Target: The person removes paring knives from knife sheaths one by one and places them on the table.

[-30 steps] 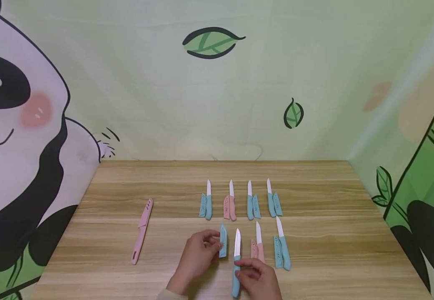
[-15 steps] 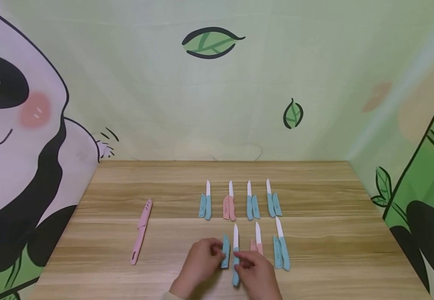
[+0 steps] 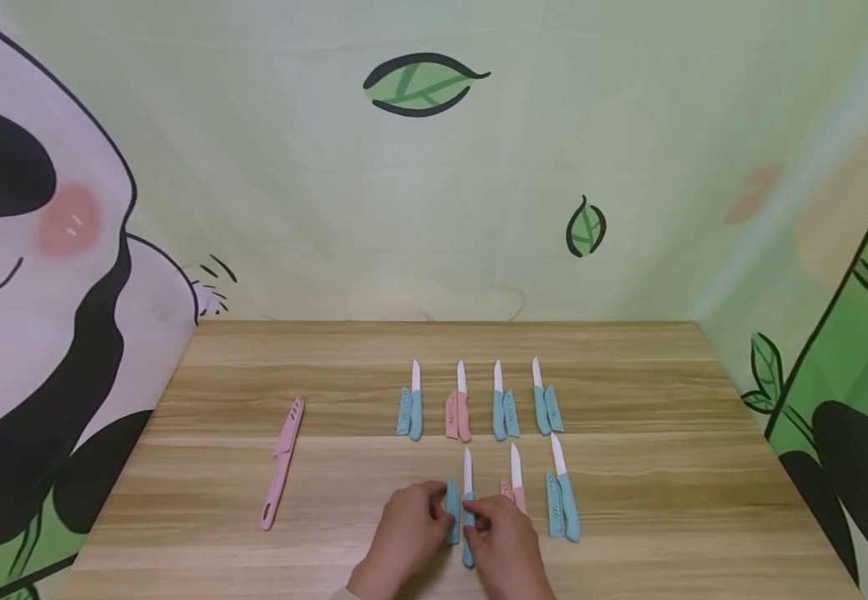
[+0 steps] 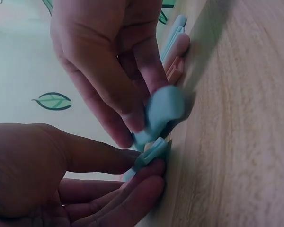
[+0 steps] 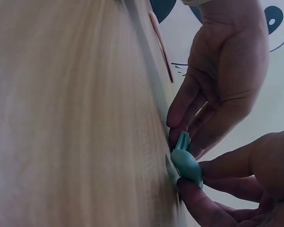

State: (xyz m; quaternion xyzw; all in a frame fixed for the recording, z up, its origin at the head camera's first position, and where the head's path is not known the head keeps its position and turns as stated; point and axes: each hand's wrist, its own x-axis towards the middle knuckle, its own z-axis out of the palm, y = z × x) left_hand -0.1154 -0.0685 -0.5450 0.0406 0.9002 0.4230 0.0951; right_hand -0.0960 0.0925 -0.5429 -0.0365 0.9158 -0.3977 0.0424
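My left hand [image 3: 409, 527] pinches a blue knife sheath [image 3: 452, 510] between thumb and fingers, low at the wooden table. Just to its right, my right hand [image 3: 507, 537] grips the blue handle [image 3: 468, 553] of a small paring knife, whose white blade [image 3: 467, 471] points away from me. Sheath and knife lie side by side, nearly parallel. In the left wrist view the sheath's open end [image 4: 154, 150] sits close beside the rounded handle end [image 4: 166, 105]. A pink knife [image 3: 517, 471] with its pink sheath [image 3: 506, 490] is partly hidden behind my right hand.
Several paring knives, one of them a pink knife [image 3: 464, 412], stand in a back row, each with its sheath alongside. A blue knife [image 3: 567, 500] lies at the front right. Off to the left rests a sheathed pink knife [image 3: 282, 467] on the wooden table [image 3: 217, 375].
The sheath has come down and toward me, slightly right, in my left hand. My right hand has slid the blue knife forward and a little left, beside the sheath.
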